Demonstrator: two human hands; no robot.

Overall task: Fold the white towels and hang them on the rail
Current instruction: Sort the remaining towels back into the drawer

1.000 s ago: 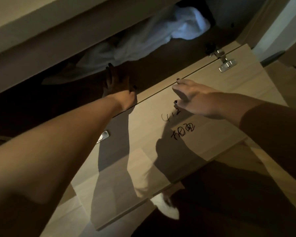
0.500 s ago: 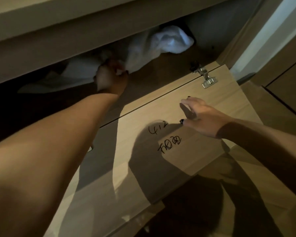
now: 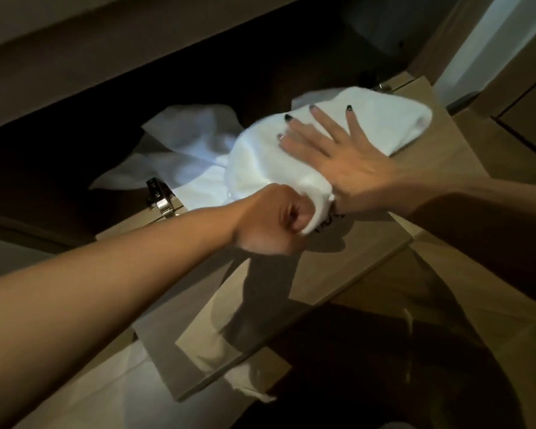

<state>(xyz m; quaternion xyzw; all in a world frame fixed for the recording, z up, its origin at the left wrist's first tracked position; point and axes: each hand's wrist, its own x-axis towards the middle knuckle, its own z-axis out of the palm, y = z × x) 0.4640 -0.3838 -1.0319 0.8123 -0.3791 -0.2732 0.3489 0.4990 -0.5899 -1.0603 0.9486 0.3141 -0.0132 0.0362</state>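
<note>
A bunched white towel (image 3: 384,119) lies half out of a low dark cabinet, over the edge of the opened wooden door (image 3: 353,252). My left hand (image 3: 270,221) grips its near corner in a fist. My right hand (image 3: 331,150) lies flat on top of the towel with the fingers spread. More white towel cloth (image 3: 192,140) trails back into the cabinet behind it. No rail is in view.
The cabinet door lies open and nearly flat, with a metal hinge (image 3: 160,196) at its left end and black handwriting partly under the towel. A wooden panel (image 3: 523,97) stands at the right. The floor below is pale wood.
My left hand took hold of the towel inside the cabinet and pulled it out over the door. My right hand moved from hovering over the door to lying flat on the towel.
</note>
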